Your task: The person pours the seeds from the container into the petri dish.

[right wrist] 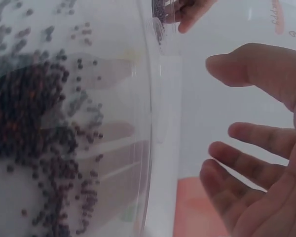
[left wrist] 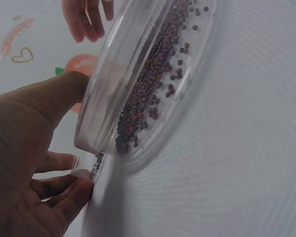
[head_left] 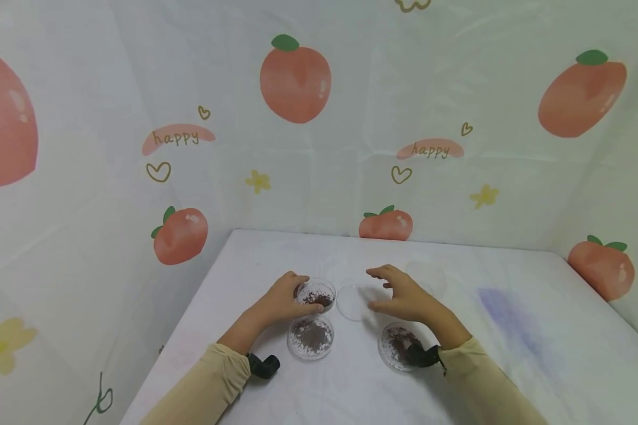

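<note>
In the head view my left hand (head_left: 282, 301) holds a clear petri dish (head_left: 324, 289) of small dark seeds at its sides, thumb at the near rim and fingers at the far rim. The left wrist view shows fingertips (left wrist: 81, 190) against that dish's edge. Just in front of it lies a second seed-filled petri dish (head_left: 311, 337). My right hand (head_left: 404, 295) hovers with fingers spread and nothing in its grasp, beside a clear round dish or lid (head_left: 351, 304). Below the right wrist is a third petri dish (head_left: 396, 342) with dark reddish seeds, partly covered by the wrist camera.
Behind the right hand lies a faint transparent piece (head_left: 426, 274) on the white tabletop (head_left: 489, 378). A bluish smear (head_left: 510, 319) marks the cloth on the right. A fruit-printed curtain (head_left: 340, 159) stands along the table's back edge and sides.
</note>
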Demonstrator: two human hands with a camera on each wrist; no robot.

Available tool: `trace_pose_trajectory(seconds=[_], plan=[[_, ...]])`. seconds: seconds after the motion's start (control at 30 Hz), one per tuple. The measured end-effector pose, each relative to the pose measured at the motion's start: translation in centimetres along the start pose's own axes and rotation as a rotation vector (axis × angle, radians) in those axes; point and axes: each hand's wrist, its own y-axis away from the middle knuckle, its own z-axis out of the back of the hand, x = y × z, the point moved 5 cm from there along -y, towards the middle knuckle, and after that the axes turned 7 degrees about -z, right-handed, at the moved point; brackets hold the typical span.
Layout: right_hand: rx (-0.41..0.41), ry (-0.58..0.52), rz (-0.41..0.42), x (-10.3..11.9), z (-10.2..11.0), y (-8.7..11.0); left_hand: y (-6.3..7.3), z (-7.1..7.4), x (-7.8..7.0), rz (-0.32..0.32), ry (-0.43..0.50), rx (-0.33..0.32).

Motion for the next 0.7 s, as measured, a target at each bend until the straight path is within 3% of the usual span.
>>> trace_pose_trajectory(seconds=[0.43, 0.7], plan=[[0.104, 0.103, -0.164, -1.0, -1.6, -0.7, 0.3, 0.3, -0.8, -0.009, 0.005, -0.002], [0.168, 0.198, -0.196, -0.5, -2.3, -1.2, 0.3, 0.3, -0.9, -0.007, 0.001, -0.002]])
